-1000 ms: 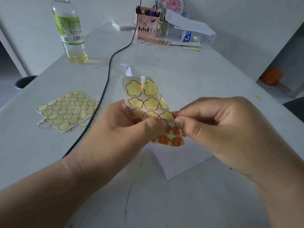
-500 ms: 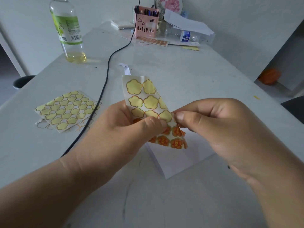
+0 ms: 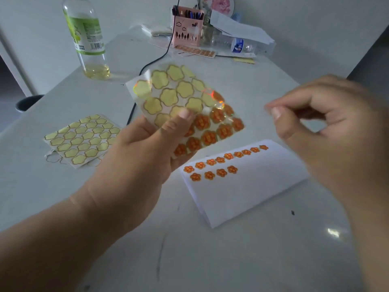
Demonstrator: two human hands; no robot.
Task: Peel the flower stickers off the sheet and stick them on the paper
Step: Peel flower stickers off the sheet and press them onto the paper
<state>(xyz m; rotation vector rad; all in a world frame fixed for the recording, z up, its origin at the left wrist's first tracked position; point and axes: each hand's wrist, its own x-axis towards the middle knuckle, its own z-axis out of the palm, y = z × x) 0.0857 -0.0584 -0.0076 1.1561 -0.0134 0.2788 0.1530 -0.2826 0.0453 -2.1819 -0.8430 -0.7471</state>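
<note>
My left hand [image 3: 134, 161] holds the sticker sheet [image 3: 179, 91] up over the table, thumb on its face. The sheet's upper part shows empty yellow flower outlines; orange flower stickers [image 3: 210, 131] fill its lower right. Below it lies the folded white paper [image 3: 252, 186], carrying two rows of orange stickers [image 3: 221, 161] along its far edge. My right hand [image 3: 328, 131] hovers to the right of the sheet and above the paper. It is blurred, with thumb and forefinger pinched. I cannot make out a sticker between them.
A used sticker sheet [image 3: 82, 140] lies at the left. A bottle [image 3: 88, 36] with a little yellow liquid stands at the far left, and a black cable [image 3: 155, 60] runs past it. A pink pen holder [image 3: 187, 32], papers and a lying bottle [image 3: 242, 45] crowd the far end.
My hands have separated. The right hand pulled away to the right from the sheet, and the left hand tilted the sheet flatter and leftward, uncovering the paper with its stickers.
</note>
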